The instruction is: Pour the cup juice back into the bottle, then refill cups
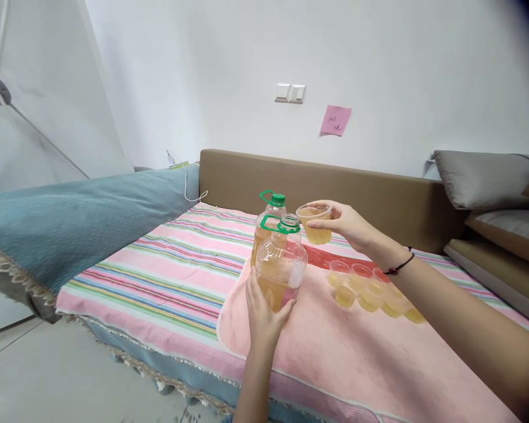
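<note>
My left hand [264, 308] is wrapped round the lower part of a clear plastic jug [282, 264]. This jug has no cap on its mouth, a green handle ring at the neck, and amber liquid inside. Right behind it stands a second jug [275, 207] with its green cap on. My right hand [339, 223] grips a clear plastic cup [316, 229] of amber liquid by its side, raised beside the uncapped jug's mouth. Below and to the right, several similar cups [345, 294] of yellowish liquid stand in rows, partly hidden by my right forearm.
A pink mat [308, 352] lies under the jugs and cups, over a striped cloth [158, 270]. Behind runs a brown backrest [317, 176]. Grey cushions [489, 176] are piled at the right. A blue-covered armrest [92, 217] borders the left side.
</note>
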A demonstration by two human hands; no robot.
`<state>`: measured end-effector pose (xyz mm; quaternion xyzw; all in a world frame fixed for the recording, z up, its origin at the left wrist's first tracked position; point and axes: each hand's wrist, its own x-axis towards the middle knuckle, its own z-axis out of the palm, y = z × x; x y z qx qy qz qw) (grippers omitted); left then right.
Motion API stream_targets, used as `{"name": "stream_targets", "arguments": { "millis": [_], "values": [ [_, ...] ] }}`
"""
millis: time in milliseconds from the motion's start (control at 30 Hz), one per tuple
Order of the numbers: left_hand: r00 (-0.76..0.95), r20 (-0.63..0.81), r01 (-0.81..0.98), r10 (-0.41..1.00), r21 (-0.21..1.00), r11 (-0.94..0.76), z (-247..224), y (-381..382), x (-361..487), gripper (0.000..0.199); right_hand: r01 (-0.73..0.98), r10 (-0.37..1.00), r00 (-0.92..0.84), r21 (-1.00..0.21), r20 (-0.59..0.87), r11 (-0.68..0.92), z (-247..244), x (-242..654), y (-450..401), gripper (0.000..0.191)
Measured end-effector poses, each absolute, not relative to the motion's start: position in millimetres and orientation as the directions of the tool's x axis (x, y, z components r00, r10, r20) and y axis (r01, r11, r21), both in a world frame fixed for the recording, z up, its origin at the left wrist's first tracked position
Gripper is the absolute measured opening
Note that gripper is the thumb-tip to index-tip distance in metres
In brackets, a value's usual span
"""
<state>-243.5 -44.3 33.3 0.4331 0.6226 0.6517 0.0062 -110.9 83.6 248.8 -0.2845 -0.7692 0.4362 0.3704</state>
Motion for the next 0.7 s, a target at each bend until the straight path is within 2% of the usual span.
{"name": "stream_targets", "arguments": {
  "millis": [700],
  "values": [
    [-0.626,0.541,0.526,0.561,0.825,-0.209,32.3,-44.5,-243.2,0.105,0.261,0.719,-0.645,-0.81,0.259,0.526,272.4,-112.0,98.6,0.047]
  ]
}}
